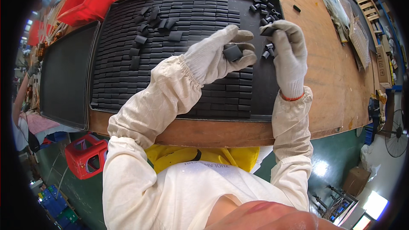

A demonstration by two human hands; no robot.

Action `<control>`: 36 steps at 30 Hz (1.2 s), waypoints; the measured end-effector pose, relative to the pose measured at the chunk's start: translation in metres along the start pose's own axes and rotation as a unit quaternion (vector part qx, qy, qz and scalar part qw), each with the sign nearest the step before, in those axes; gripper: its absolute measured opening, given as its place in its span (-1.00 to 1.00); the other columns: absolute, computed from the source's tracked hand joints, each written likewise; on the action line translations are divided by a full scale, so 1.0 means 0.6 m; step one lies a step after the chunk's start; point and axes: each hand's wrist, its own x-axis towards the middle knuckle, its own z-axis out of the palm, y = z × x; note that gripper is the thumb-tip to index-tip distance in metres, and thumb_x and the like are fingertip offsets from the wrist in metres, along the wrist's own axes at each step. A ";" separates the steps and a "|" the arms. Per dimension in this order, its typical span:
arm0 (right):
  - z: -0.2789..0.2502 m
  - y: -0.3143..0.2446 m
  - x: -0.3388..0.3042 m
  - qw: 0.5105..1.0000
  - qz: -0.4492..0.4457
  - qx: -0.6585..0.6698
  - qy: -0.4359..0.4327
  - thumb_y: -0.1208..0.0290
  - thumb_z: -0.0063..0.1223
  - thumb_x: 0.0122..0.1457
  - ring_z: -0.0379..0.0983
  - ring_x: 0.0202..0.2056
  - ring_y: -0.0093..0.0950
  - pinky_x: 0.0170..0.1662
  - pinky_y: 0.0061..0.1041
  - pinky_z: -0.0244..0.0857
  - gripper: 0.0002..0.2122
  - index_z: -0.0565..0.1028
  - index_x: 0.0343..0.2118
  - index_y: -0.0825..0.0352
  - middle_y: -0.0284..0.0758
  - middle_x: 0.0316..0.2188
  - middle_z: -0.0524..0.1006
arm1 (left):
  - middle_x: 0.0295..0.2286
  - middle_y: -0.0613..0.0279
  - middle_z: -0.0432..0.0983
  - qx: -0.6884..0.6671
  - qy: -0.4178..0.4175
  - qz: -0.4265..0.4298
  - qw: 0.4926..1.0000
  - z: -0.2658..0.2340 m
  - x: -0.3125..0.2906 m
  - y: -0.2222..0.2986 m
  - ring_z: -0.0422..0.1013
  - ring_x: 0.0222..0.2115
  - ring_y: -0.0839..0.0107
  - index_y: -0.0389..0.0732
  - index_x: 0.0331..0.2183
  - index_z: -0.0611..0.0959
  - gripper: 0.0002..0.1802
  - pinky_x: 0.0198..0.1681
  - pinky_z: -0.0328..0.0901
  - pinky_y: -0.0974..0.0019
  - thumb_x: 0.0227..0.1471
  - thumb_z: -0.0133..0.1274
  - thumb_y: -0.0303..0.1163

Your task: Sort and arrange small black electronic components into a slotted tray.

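Both my hands wear whitish work gloves. My left hand is over the tray, its fingers curled round a short, dark black piece with a rectangular outline. To its right, my right hand pinches another black piece between thumb and fingertips. Beneath them lies a large black tray, mostly covered by tight rows of small black pieces. Several loose pieces rest on top of the rows. A scattered group of short black cylinders occupies the tray's far right corner, partly hidden by my right hand.
Another black tray stands at the left. Behind it is a red plastic bin. The wooden table extends rightward, with clear plastic wrapping by its edge. A red stool is on the floor at the left.
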 end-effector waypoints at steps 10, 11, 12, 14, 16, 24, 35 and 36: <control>-0.007 0.005 0.001 0.998 0.050 -0.030 0.040 0.43 0.09 0.32 0.44 -0.14 -0.71 -0.04 -0.70 0.29 -0.83 0.57 -0.08 0.32 -0.47 -0.17 0.58 | 0.03 -0.26 0.35 -0.051 -0.028 0.038 0.998 -0.028 0.011 0.004 0.40 0.09 0.01 -0.46 0.13 0.30 -0.52 0.15 0.44 0.27 0.16 -0.08 -0.69; -0.008 0.005 0.000 0.998 0.049 -0.030 0.039 0.43 0.09 0.32 0.44 -0.14 -0.71 -0.04 -0.70 0.29 -0.83 0.57 -0.08 0.32 -0.47 -0.17 0.58 | 0.00 -0.24 0.38 -0.036 -0.033 0.041 0.998 -0.030 0.012 0.004 0.42 0.07 0.03 -0.45 0.11 0.34 -0.54 0.15 0.44 0.26 0.16 -0.07 -0.70; -0.010 0.004 0.000 0.998 0.049 -0.034 0.037 0.43 0.09 0.32 0.44 -0.15 -0.70 -0.04 -0.70 0.29 -0.83 0.58 -0.08 0.32 -0.46 -0.18 0.58 | -0.03 -0.22 0.42 -0.021 -0.038 0.044 0.998 -0.032 0.013 0.004 0.44 0.05 0.05 -0.44 0.10 0.38 -0.55 0.14 0.44 0.25 0.16 -0.06 -0.70; -0.009 0.004 0.001 0.997 0.049 -0.039 0.034 0.43 0.09 0.31 0.45 -0.15 -0.70 -0.04 -0.70 0.30 -0.82 0.58 -0.08 0.32 -0.46 -0.18 0.59 | -0.07 -0.19 0.46 -0.018 -0.069 0.040 0.997 -0.034 0.009 0.006 0.46 0.03 0.06 -0.42 0.09 0.41 -0.56 0.14 0.45 0.20 0.15 -0.06 -0.71; -0.007 0.004 0.002 0.997 0.057 -0.019 0.040 0.43 0.10 0.31 0.46 -0.16 -0.70 -0.03 -0.69 0.30 -0.82 0.58 -0.08 0.32 -0.45 -0.18 0.59 | -0.12 -0.16 0.49 -0.015 -0.099 0.037 0.994 -0.038 0.007 0.006 0.48 0.01 0.07 -0.40 0.08 0.44 -0.57 0.14 0.45 0.15 0.14 -0.07 -0.72; -0.009 0.008 0.002 0.998 0.053 -0.030 0.029 0.44 0.09 0.31 0.46 -0.16 -0.69 -0.04 -0.69 0.30 -0.83 0.58 -0.08 0.31 -0.45 -0.19 0.59 | -0.30 0.12 0.49 -0.033 0.012 0.056 0.998 -0.014 0.008 0.018 0.56 -0.24 0.25 -0.38 -0.03 0.52 -0.73 -0.01 0.55 0.14 0.26 -0.07 -0.51; 0.007 -0.010 -0.003 0.991 -0.001 -0.115 -0.068 0.59 0.03 0.28 0.47 -0.15 -0.64 0.00 -0.64 0.32 -0.85 0.58 -0.14 0.38 -0.40 -0.15 0.57 | -0.45 0.41 0.41 0.197 0.017 0.018 0.980 0.000 -0.012 0.020 0.10 -0.61 0.74 -0.28 0.05 0.52 -0.53 -0.63 0.01 0.64 0.25 0.09 -0.16; 0.009 -0.009 -0.004 0.984 -0.026 -0.151 -0.094 0.61 0.04 0.25 0.48 -0.14 -0.60 0.00 -0.61 0.34 -0.85 0.59 -0.16 0.37 -0.36 -0.14 0.57 | -0.45 0.41 0.41 0.197 0.017 0.017 0.980 0.002 -0.013 0.018 0.10 -0.61 0.74 -0.28 0.05 0.52 -0.53 -0.63 0.01 0.64 0.25 0.09 -0.16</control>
